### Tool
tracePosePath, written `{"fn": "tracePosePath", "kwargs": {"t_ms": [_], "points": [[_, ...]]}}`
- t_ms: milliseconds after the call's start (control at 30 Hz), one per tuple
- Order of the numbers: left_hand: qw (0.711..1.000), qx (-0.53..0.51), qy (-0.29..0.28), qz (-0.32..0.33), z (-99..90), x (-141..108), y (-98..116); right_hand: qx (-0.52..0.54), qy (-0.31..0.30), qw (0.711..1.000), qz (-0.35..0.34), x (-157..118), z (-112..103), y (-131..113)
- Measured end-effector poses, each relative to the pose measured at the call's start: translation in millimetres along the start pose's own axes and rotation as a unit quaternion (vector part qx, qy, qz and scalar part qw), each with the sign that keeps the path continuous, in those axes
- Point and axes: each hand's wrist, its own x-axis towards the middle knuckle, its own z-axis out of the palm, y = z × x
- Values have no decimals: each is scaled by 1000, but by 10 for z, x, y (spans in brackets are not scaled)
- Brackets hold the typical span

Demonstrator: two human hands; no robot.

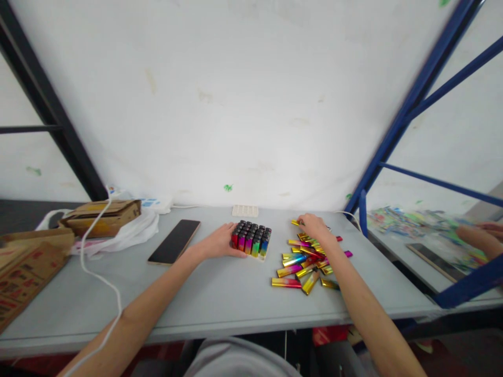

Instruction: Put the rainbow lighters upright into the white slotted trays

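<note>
Several shiny, multicoloured lighters (251, 241) stand upright in rows in a white tray (262, 257), their black tops facing up. My left hand (221, 241) is closed around the tray's left side, thumb at the front and fingers behind. To the right lies a loose pile of lighters (298, 260), gold, red, pink and blue, pointing in different directions. At the far end of that pile, my right hand (313, 227) has its fingers bent onto a gold lighter (294, 222); its fingertips are partly hidden.
A second white tray (245, 210) rests by the wall. Leftward are a phone (175, 242), a white plastic bag (135, 233), cardboard boxes (100, 215) and a white cable (83, 251). A blue metal frame (393, 123) borders the right side; beyond it another person's hand (481, 238) shows.
</note>
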Motion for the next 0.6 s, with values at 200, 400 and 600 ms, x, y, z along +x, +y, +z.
{"fn": "tracePosePath", "kwargs": {"t_ms": [200,400,600], "points": [[1000,-11,2,13,-2,-3,2,235,109,964,-57,-275,-251,-265],[1000,-3,-7,6,11,-3,-34,484,68,871,-53,-680,-410,-633],[1000,-4,-1,6,22,-4,-47,670,58,740,-30,-686,-271,-871]]}}
